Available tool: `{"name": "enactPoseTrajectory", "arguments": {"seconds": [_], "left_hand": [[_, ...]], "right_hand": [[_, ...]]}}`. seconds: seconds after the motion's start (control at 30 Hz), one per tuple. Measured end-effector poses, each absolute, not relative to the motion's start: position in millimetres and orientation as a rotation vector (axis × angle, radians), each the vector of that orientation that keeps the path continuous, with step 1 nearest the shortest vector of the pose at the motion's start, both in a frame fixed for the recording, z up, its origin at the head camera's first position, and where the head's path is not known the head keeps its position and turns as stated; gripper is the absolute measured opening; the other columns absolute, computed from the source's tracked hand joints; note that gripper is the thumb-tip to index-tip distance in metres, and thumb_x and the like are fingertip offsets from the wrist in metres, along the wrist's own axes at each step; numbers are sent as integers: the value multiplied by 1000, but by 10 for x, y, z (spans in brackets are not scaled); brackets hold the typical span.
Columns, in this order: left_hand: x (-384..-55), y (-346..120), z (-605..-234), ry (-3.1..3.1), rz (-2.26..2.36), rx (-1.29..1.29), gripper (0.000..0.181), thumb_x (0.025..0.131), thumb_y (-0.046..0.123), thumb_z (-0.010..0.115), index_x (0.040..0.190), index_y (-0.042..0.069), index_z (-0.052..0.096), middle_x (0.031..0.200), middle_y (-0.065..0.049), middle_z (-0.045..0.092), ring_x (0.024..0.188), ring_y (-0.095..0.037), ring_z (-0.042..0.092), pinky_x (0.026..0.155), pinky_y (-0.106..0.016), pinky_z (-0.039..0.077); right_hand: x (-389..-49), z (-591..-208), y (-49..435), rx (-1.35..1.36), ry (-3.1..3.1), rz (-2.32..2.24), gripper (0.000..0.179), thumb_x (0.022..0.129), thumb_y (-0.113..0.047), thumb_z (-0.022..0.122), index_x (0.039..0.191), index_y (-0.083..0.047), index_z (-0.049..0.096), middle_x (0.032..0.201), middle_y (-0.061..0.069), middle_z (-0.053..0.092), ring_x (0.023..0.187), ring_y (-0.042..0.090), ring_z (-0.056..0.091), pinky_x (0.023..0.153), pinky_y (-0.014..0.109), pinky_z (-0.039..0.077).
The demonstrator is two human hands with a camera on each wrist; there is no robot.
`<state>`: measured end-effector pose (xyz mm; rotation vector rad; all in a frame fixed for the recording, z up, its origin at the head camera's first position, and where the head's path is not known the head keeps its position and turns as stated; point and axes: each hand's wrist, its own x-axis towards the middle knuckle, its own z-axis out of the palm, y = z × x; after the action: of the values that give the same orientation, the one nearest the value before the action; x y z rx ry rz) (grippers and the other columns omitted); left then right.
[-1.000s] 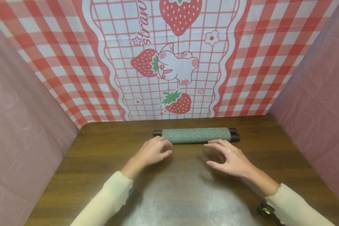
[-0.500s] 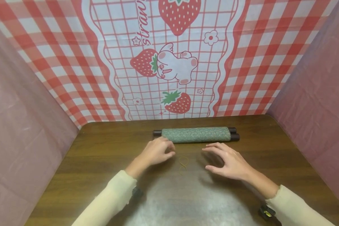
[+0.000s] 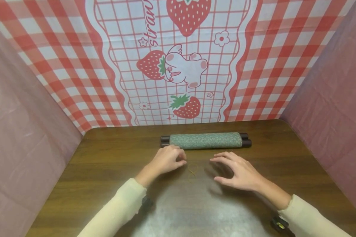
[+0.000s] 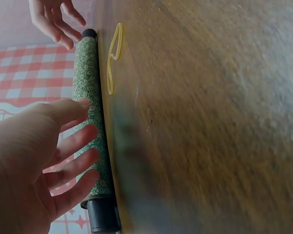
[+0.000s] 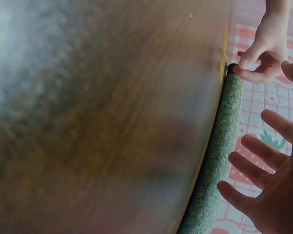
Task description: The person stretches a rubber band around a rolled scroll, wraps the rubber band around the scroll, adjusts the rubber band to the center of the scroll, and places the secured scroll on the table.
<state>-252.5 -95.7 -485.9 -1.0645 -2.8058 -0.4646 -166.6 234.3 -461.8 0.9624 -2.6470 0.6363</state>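
A rolled-up scroll (image 3: 206, 140) in green patterned cloth, with dark rod ends sticking out at both sides, lies across the far part of the table. In front of it is a thin yellow rubber band (image 3: 192, 171), twisted into a figure eight; the left wrist view shows the band (image 4: 113, 57) more plainly. My left hand (image 3: 167, 160) hovers just left of the band, overlapping the scroll's near left corner, its fingers loosely bent and holding nothing. To the right of the band, my right hand (image 3: 238, 170) is held with fingers spread and thumb apart, nothing in it.
The brown wooden table (image 3: 92, 184) ends at a red-and-white checked strawberry cloth (image 3: 187, 69) hanging behind. Pink curtains (image 3: 329, 98) close off both sides. A small dark device (image 3: 280, 223) sits under the right sleeve.
My left hand has shifted right and slightly nearer, toward the rubber band. The right hand has drawn a little nearer and left, away from the scroll. Scroll and band stay put.
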Motion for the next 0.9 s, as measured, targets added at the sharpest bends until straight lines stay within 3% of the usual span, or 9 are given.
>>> {"name": "enactPoseTrajectory", "arguments": {"seconds": [0.2, 0.4, 0.63, 0.9], "left_hand": [[-2705, -928, -5146, -2805, -455, -1077, 15, 100, 50, 81, 103, 36, 83, 107, 12, 82, 103, -16, 76, 84, -39, 66], [-2799, -894, -5348, -2792, -386, -1071, 12, 97, 52, 83, 102, 41, 83, 103, 17, 80, 97, -12, 75, 78, -33, 64], [-2766, -842, -5357, -2785, -299, -1084, 12, 98, 55, 81, 101, 43, 84, 101, 21, 78, 92, -7, 71, 73, -27, 60], [-2754, -781, -5368, -2795, -270, -1079, 13, 96, 54, 85, 101, 42, 85, 100, 19, 78, 94, -10, 73, 74, -30, 62]], "right_hand": [[-1638, -4632, 2350, 984, -2634, 626, 63, 86, -44, 89, 143, -22, 75, 143, 7, 77, 125, 31, 75, 99, 62, 64], [-1612, -4632, 2348, 1005, -2626, 607, 62, 86, -44, 90, 143, -24, 74, 143, 7, 77, 125, 29, 75, 98, 60, 65], [-1579, -4642, 2347, 1029, -2628, 601, 63, 86, -43, 89, 143, -23, 74, 143, 8, 76, 123, 30, 75, 96, 61, 65], [-1562, -4640, 2328, 1037, -2633, 606, 62, 86, -45, 89, 143, -25, 75, 144, 6, 76, 124, 27, 74, 97, 60, 64]]}}
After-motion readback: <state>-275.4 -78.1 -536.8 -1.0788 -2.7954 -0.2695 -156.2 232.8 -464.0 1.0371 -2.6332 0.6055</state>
